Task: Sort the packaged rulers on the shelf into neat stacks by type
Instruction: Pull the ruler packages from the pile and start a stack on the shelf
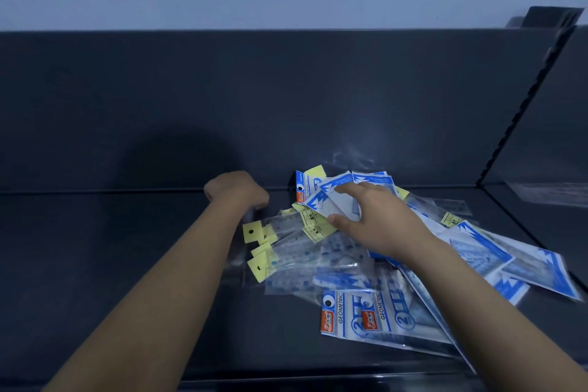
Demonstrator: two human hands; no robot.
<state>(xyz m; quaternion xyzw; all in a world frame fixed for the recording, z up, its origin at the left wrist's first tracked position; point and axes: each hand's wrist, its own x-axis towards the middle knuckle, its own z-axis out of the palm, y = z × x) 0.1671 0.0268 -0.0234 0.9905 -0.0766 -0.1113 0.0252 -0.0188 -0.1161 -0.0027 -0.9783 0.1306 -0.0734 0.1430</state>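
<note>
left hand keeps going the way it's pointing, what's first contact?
Probably the shelf's back panel. The left hand, a closed fist, points away from the camera, with no packet ahead; the yellow-tagged packets sit to its right. Depth is unclear.

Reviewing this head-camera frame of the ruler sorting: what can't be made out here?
- Left hand: its fingers curl away from the camera, so any grip is hidden.
- Packets under the right hand: the hand and forearm cover them.
- Yellow-tabbed packets: print is blurred, too small to read.
- Clear packets on the neighbouring shelf: cut off by the right edge.
</note>
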